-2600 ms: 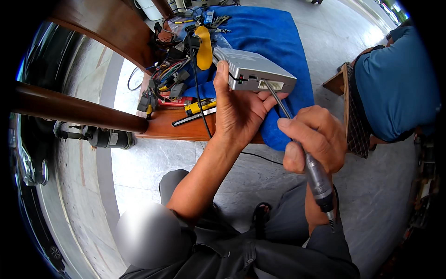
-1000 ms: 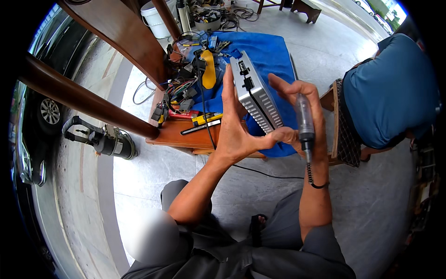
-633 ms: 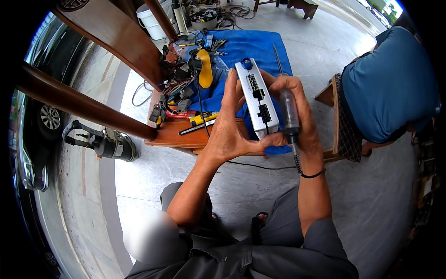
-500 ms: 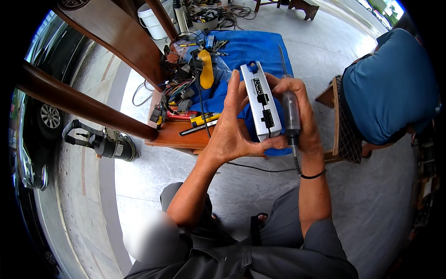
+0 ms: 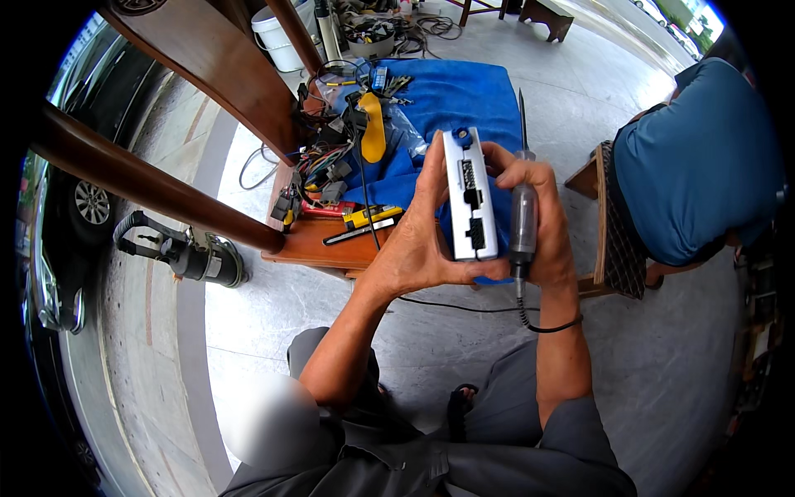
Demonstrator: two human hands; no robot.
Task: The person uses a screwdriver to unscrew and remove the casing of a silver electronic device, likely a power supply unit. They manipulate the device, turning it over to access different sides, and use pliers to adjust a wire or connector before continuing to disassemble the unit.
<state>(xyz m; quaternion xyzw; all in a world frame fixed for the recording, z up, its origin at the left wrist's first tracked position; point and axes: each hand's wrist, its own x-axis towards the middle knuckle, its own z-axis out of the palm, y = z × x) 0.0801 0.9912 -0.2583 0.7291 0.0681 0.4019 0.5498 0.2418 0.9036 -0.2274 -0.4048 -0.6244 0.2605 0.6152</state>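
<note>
My left hand [image 5: 414, 253] grips a silver electronic module [image 5: 455, 207] between its thumb and fingers. The module stands long side up and down. Black multi-pin sockets [image 5: 475, 233] and a blue round connector [image 5: 462, 138] show on the side toward me. Close by on the right, my right hand [image 5: 550, 224] is closed round a test light [image 5: 522, 217] with a clear handle. Its thin pointed probe points up and away from me, and a coiled cable [image 5: 523, 311] runs from its lower end across my wrist. Some right fingers reach behind the module, where their contact is hidden.
Beyond my hands is a wooden bench [image 5: 319, 258] with a blue cloth [image 5: 476, 87], connectors, wires [image 5: 319, 170] and a yellow-handled tool [image 5: 373, 132]. A yellow cutter [image 5: 368, 217] lies near its edge. A person in blue [image 5: 704, 157] sits at right; a black pump-like device [image 5: 199, 258] stands at left.
The module has turned more upright and sits slightly lower in view. The test light has shifted a little right and down with my right hand. Both hands keep their holds.
</note>
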